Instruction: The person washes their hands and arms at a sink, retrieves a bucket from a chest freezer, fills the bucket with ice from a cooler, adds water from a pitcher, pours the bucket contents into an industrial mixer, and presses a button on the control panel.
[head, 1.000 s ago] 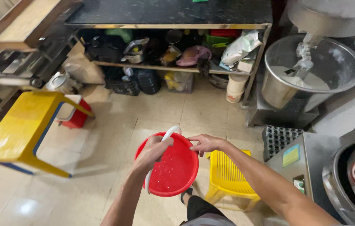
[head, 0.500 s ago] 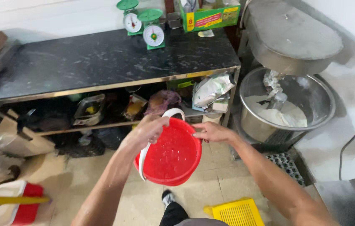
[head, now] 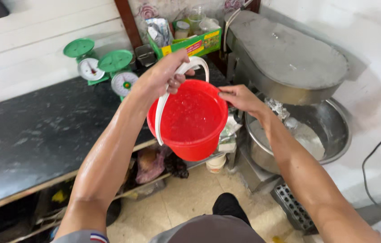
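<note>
Red bucket now raised higher than half second ago, level with black desk top, near its right edge beside steel mixer bowl. Left hand fingers curled around white handle. Right hand fingers pinch bucket rim. Two green scales at desk's back edge.

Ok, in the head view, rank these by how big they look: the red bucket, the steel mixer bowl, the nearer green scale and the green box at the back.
1. Mixer bowl, though partly hidden.
2. Red bucket; it is closer to the camera, so this ranking is unsure.
3. Green box.
4. Nearer green scale, looks close to the box in size.
</note>
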